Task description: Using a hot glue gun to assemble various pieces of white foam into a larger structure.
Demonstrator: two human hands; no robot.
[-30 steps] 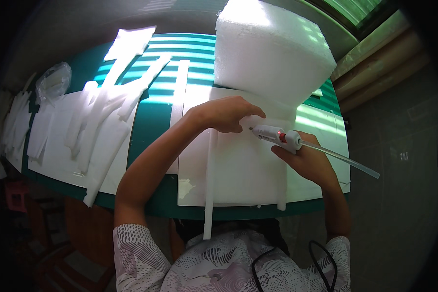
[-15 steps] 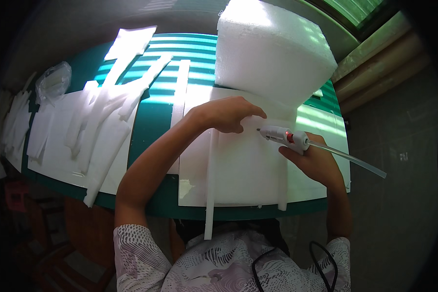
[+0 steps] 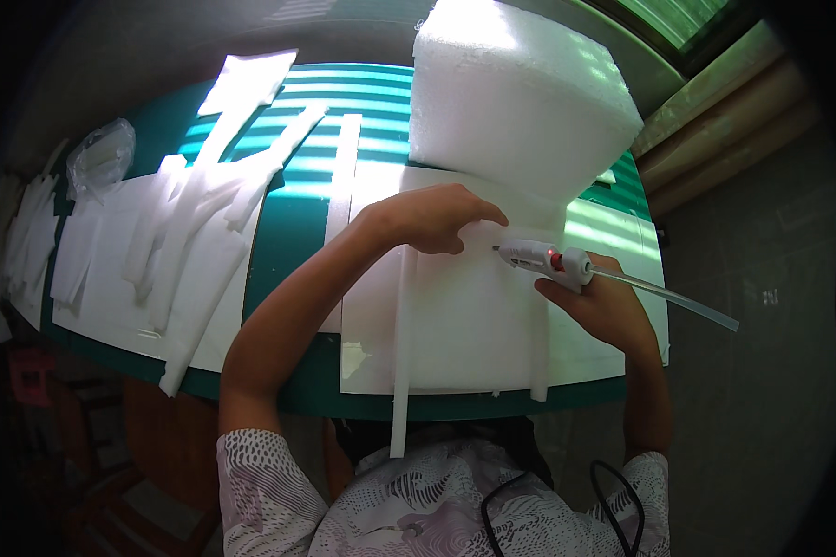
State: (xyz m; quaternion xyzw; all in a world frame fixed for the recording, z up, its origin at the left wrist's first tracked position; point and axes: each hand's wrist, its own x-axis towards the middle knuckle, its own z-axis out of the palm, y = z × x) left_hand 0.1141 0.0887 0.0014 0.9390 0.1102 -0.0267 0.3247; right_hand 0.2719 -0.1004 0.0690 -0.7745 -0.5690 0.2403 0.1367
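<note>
My right hand [image 3: 606, 304] grips a white glue gun [image 3: 546, 259] with a clear glue stick [image 3: 678, 300] trailing from its back; the nozzle points left over a flat white foam sheet [image 3: 469, 325]. My left hand [image 3: 434, 217] rests fingers-down on that sheet, just left of the nozzle, pressing the foam. A narrow foam strip [image 3: 401, 362] runs along the sheet's left side and hangs past the table edge. A second strip [image 3: 539, 367] lies on the right part of the sheet. A big white foam block [image 3: 520, 93] stands just behind.
The green table [image 3: 293, 218] holds several cut foam strips and panels [image 3: 190, 246] on the left, a long strip [image 3: 341, 172] in the middle and a clear plastic bag [image 3: 100, 156] far left. A wall and wooden beams [image 3: 715, 130] are at the right. Black cables [image 3: 613, 506] hang at my chest.
The glue gun in my right hand has shifted slightly right and down along the sheet. My left hand has stayed on the foam.
</note>
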